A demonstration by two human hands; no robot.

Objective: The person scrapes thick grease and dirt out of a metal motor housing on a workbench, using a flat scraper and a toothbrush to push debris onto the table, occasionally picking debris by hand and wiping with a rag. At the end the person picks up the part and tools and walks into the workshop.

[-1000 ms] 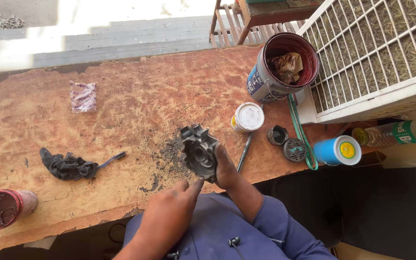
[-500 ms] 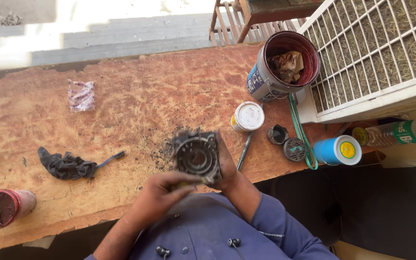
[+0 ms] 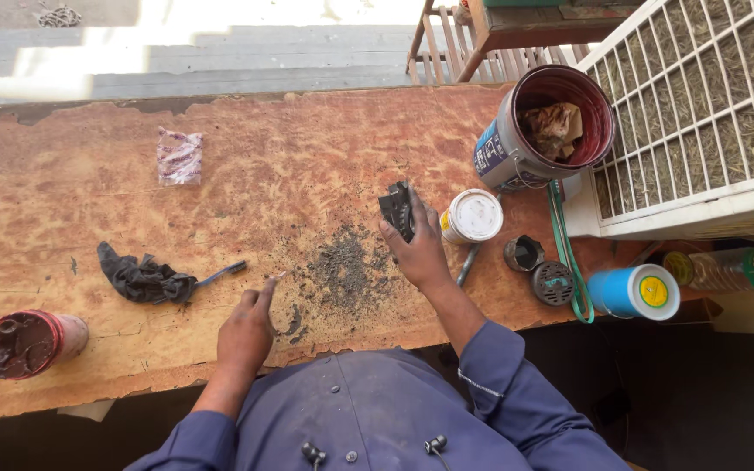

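Our right hand [image 3: 418, 249] grips the dark metal part [image 3: 397, 209] on edge, so the grit [image 3: 346, 270] lies beneath it on the worktop [image 3: 89, 209]. Our left hand [image 3: 248, 327] rests open, fingers near that grit.

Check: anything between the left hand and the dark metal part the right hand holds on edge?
Nothing solid. Between the left hand and the dark metal part in the right hand lies only a patch of dark grit on the wooden bench.
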